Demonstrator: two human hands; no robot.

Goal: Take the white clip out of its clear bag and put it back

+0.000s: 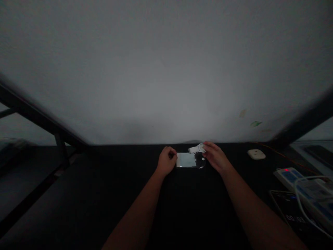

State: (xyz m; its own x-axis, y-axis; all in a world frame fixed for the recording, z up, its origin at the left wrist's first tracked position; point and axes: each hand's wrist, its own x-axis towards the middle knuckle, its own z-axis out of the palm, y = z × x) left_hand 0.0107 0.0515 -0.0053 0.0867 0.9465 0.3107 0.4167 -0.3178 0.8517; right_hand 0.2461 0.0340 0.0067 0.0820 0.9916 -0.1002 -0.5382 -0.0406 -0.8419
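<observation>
A clear flat pouch [199, 162] with a pale sheet [187, 160] inside lies on the black tabletop [125, 194] near the wall. My left hand [167, 161] has thumb and fingers closed on the pouch's left edge. Between the fingertips of my right hand [215, 157] is a small white stick [194, 150] with a rounded, ring-like end, shaped like a USB stick. It is held over the pouch's upper right part, pointing left. The dim light hides whether the stick touches the pouch.
At the right stand a power strip [286, 175] with a red light, a white cable [299, 199] and a dark phone [284, 205] showing digits. A small white rounded block [256, 154] sits farther back. The pale wall [161, 86] rises behind; a dark frame [39, 121] borders the left.
</observation>
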